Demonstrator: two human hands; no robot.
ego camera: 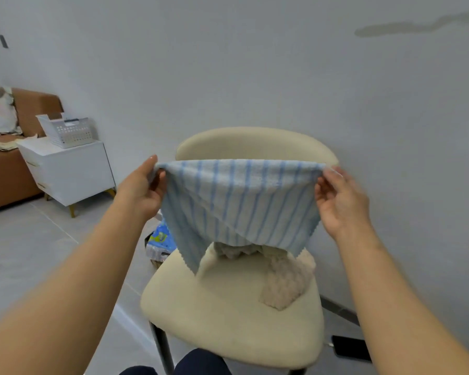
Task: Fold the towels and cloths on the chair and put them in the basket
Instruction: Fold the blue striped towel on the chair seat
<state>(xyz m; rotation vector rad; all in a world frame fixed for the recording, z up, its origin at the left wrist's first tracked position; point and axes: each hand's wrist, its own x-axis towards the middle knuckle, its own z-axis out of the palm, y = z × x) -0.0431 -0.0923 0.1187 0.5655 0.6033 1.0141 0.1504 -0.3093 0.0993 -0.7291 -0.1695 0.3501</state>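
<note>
A white cloth with blue stripes [238,201] hangs stretched in the air above the cream chair [222,315]. My left hand [141,190] pinches its upper left corner and my right hand [341,201] pinches its upper right corner. The lower edge of the cloth droops over a beige textured towel [282,280] that lies crumpled at the back right of the seat, partly hidden by the striped cloth. The white perforated basket [71,131] stands on a white bedside cabinet [71,171] at the far left.
A brown sofa [3,174] with piled cloths and bags is left of the cabinet. A blue package [160,239] lies on the floor behind the chair. A black phone [352,347] lies on the floor at the right. A grey wall stands close behind the chair.
</note>
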